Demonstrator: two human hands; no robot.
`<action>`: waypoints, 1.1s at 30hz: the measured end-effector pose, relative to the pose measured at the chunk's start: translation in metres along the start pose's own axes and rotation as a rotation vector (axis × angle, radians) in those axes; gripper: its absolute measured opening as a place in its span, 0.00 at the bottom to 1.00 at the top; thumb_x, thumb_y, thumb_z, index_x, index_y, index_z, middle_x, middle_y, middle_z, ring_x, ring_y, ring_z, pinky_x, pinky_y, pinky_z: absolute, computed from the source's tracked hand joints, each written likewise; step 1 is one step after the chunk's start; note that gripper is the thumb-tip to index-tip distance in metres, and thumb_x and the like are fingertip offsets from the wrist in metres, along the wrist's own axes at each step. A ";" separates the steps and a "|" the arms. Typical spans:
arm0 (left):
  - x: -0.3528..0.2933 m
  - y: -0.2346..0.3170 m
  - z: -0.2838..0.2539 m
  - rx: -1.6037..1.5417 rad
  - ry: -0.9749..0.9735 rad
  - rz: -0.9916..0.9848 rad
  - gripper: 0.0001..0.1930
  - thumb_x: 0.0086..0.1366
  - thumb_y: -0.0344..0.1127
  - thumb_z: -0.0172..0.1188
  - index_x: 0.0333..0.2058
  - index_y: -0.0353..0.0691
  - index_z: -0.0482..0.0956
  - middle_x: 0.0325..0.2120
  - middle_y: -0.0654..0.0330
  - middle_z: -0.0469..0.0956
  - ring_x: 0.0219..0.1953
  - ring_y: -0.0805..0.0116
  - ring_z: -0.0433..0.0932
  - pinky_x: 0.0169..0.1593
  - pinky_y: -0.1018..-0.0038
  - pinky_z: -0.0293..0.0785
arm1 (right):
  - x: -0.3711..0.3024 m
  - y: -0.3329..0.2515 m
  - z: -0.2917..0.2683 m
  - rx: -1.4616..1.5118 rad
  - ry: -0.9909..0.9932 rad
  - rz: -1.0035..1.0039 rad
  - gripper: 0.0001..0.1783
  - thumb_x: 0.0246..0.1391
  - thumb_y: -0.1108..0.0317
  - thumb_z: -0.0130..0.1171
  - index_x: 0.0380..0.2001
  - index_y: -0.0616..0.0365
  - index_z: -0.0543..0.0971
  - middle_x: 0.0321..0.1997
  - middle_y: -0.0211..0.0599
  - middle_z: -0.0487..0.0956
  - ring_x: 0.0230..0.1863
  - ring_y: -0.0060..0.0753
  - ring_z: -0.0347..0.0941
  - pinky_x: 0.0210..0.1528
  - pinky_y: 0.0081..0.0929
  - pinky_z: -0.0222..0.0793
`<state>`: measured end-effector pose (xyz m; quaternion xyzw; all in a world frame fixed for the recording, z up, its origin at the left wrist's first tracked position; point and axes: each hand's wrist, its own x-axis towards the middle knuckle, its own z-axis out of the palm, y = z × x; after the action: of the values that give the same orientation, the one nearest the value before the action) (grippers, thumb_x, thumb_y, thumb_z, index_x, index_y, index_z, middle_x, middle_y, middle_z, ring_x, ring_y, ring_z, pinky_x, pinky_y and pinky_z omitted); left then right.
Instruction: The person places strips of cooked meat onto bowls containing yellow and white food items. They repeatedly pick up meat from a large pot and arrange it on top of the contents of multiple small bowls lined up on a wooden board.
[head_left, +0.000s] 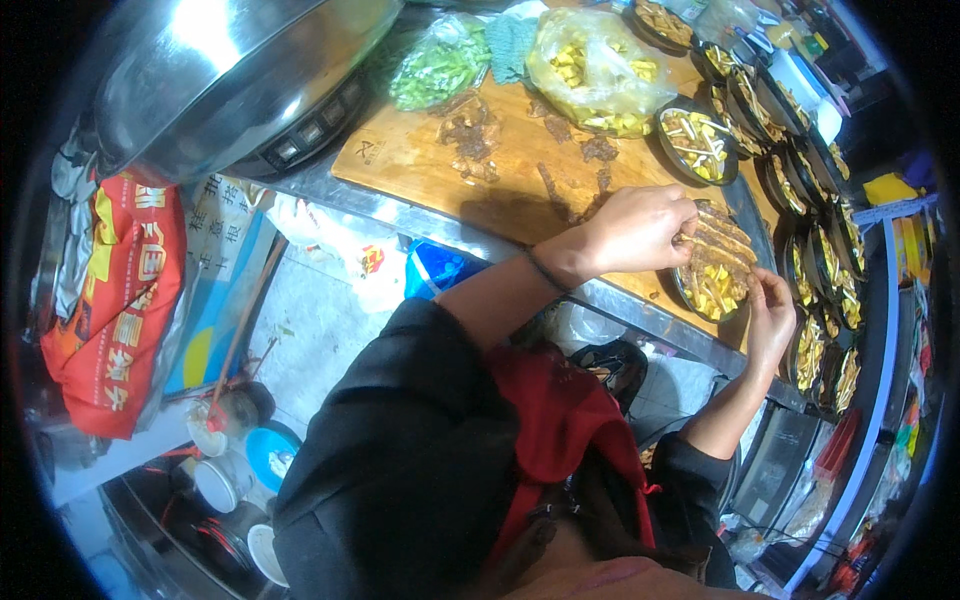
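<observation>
My left hand (640, 228) is closed, its fingertips pinching the left end of a row of brown sliced meat (722, 236). The fingers of my right hand (772, 312) are pinched at the right end of the same slices. Under the meat stands a round dark bowl (684, 293), with yellow chopped pieces (716, 290) showing at its near side. Another dark bowl (697, 143), filled with yellow pieces and pale strips, sits just beyond my left hand. Scraps of brown meat (468, 130) lie on the wooden board (400, 150).
Many filled dark bowls (825, 260) crowd the right side. At the back are a bag of yellow pieces (598, 70), a bag of chopped greens (440, 62) and a teal cloth (511, 45). A big metal pan (240, 80) stands at the far left.
</observation>
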<state>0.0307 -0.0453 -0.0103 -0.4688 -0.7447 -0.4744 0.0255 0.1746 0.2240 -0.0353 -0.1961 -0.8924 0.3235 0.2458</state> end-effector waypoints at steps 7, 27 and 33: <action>-0.002 -0.011 0.002 -0.102 0.024 -0.069 0.10 0.47 0.37 0.62 0.27 0.41 0.75 0.26 0.56 0.74 0.30 0.58 0.76 0.35 0.66 0.73 | 0.003 0.004 0.004 -0.011 0.041 -0.114 0.08 0.56 0.71 0.59 0.37 0.63 0.78 0.34 0.27 0.78 0.36 0.16 0.69 0.41 0.14 0.64; -0.003 -0.016 -0.001 -0.128 0.129 0.137 0.06 0.53 0.30 0.66 0.32 0.41 0.82 0.21 0.62 0.73 0.23 0.72 0.72 0.28 0.78 0.70 | -0.019 -0.081 -0.004 -0.028 -0.011 -0.047 0.10 0.55 0.72 0.59 0.40 0.63 0.80 0.37 0.32 0.79 0.37 0.18 0.73 0.42 0.16 0.68; -0.009 -0.014 -0.019 0.099 0.247 0.274 0.05 0.56 0.32 0.63 0.32 0.42 0.82 0.24 0.59 0.75 0.25 0.66 0.74 0.29 0.74 0.72 | -0.014 -0.059 -0.010 0.197 0.107 0.046 0.10 0.55 0.72 0.59 0.40 0.64 0.80 0.37 0.32 0.79 0.39 0.19 0.72 0.45 0.18 0.67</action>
<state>0.0175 -0.0671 -0.0137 -0.5022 -0.6877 -0.4830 0.2041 0.1804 0.1793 0.0065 -0.2083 -0.8372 0.4043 0.3036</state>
